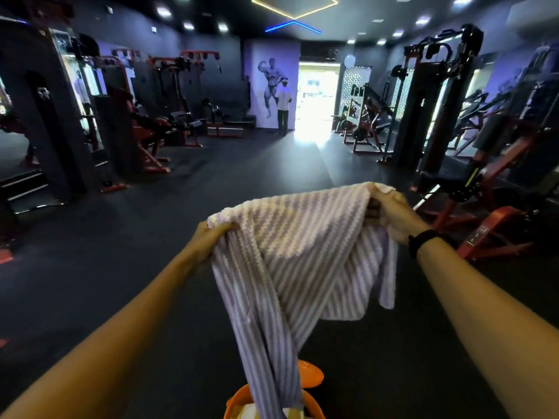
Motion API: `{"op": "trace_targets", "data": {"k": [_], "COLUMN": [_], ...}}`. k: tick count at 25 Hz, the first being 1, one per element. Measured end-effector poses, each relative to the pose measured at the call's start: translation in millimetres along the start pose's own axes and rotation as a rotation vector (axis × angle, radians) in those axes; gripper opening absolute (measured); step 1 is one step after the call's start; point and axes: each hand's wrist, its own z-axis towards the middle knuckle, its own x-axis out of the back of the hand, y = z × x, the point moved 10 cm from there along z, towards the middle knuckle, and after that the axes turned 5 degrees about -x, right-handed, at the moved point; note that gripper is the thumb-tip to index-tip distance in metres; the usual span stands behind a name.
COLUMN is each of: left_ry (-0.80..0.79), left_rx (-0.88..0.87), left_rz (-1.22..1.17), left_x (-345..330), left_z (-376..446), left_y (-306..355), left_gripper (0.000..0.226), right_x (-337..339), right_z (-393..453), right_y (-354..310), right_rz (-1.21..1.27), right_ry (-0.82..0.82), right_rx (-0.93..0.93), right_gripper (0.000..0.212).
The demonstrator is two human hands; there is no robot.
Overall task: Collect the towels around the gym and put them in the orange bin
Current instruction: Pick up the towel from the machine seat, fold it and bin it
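Both hands hold a purple-and-white striped towel (302, 255) stretched between them at arm's length: the left hand (211, 238) grips one upper corner with curled fingers, and the right hand (390, 211), a dark band on its wrist, pinches the opposite upper edge, slightly higher. The towel's long tail hangs down below the hands into the orange bin (305, 388) on the dark floor (151, 237), where another pale cloth already lies.
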Motion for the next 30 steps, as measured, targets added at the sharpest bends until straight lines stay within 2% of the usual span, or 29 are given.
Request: {"op": "trace_targets", "data": {"k": [1, 3, 5, 8, 11, 14, 18, 20, 22, 23, 25, 27, 30], "left_ry": [0.087, 0.216, 0.226, 0.247, 0.253, 0.096, -0.208, -0.357, -0.444, -0.434, -0.269, -0.073, 0.031], "left_rx": [-0.014, -0.062, -0.086, -0.057, -0.113, -0.059, 0.146, 0.237, 0.304, 0.313, 0.231, 0.107, -0.004], "left_rz": [-0.019, 0.003, -0.001, 0.052, 0.077, 0.034, 0.116, 0.134, 0.028, -0.051, -0.147, -0.138, -0.124], "left_x": [10.6, 27.9, 30.6, 28.6, 23.5, 6.6, -28.4, -48.3, -67.5, -72.6, -64.7, -44.0, -32.2], "left_z": [0.3, 2.5, 3.8, 1.6, -4.4, -6.8, -12.4, -19.7, -28.2, -29.2, -18.3, -5.6, 2.1], "left_y": [-2.9, -4.7, -8.9, -24.5, -31.0, -43.2, -63.7, -71.2, -74.2, -72.7, -65.6, -58.1, -48.6], "left_gripper": [0.012, 0.013, 0.003, 0.030, 0.026, 0.017, 0.041, 0.031, 0.013, 0.010, 0.016, 0.016, 0.017], "right_x": [8.6, 4.9, -6.8, -20.5, -28.6, -31.5, -37.7, -41.0, -40.1, -37.1, -25.0, -10.5, 6.7], "right_z": [3.6, 6.4, 8.4, 8.9, 10.2, 9.9, 7.9, 6.7, 4.6, 3.6, 1.6, 0.2, -5.2], "right_y": [-14.6, -38.0, -51.4, -60.6, -66.8, -73.8, -80.9, -83.2, -85.5, -86.8, -89.3, -89.0, -85.4], "right_rz": [0.055, 0.104, 0.189, 0.305, 0.302, 0.310, 0.330, 0.304, 0.291, 0.293, 0.290, 0.293, 0.273], "right_ry": [0.045, 0.050, 0.023, 0.016, -0.002, 0.010, -0.021, -0.041, -0.048, -0.043, -0.023, 0.011, 0.065], "right_rx": [0.033, 0.103, 0.176, 0.179, 0.184, 0.185, 0.171, 0.172, 0.172, 0.175, 0.191, 0.207, 0.222], "right_gripper": [0.023, 0.024, 0.024, 0.025, 0.026, 0.026, 0.028, 0.031, 0.036, 0.038, 0.037, 0.034, 0.033]}}
